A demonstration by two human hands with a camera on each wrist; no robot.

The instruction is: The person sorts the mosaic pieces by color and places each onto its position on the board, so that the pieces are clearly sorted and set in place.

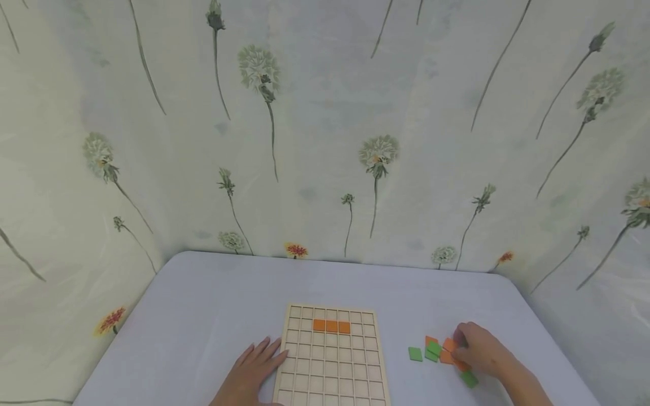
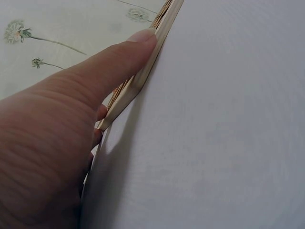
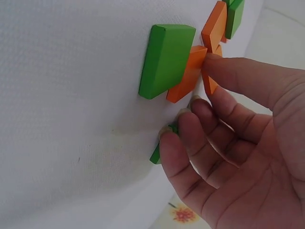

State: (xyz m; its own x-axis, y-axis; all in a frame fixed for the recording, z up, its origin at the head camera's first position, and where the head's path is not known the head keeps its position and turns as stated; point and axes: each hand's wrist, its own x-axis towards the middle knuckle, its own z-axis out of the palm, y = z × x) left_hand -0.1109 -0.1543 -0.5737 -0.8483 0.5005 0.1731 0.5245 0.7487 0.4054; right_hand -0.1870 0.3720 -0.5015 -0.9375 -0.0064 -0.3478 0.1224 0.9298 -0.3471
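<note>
A wooden grid board [image 1: 331, 361] lies on the table, with a row of three orange tiles [image 1: 332, 326] in cells near its far end. My left hand [image 1: 250, 372] rests along the board's left side, fingers spread and fingertips at the frame; in the left wrist view the thumb [image 2: 126, 55] lies on the board's edge. To the right of the board, my right hand [image 1: 479, 348] is over a loose pile of tiles. Its thumb and index finger pinch an orange tile [image 3: 209, 82]. A green tile [image 3: 167, 62] and another orange tile [image 3: 190, 76] lie beside the fingers.
More loose tiles lie left of the right hand, among them a separate green tile [image 1: 415, 354]. Another green tile [image 1: 469, 379] is just on the near side of that hand. A white cloth covers the table [image 1: 213, 304], and flower-patterned fabric [image 1: 315, 141] hangs behind it.
</note>
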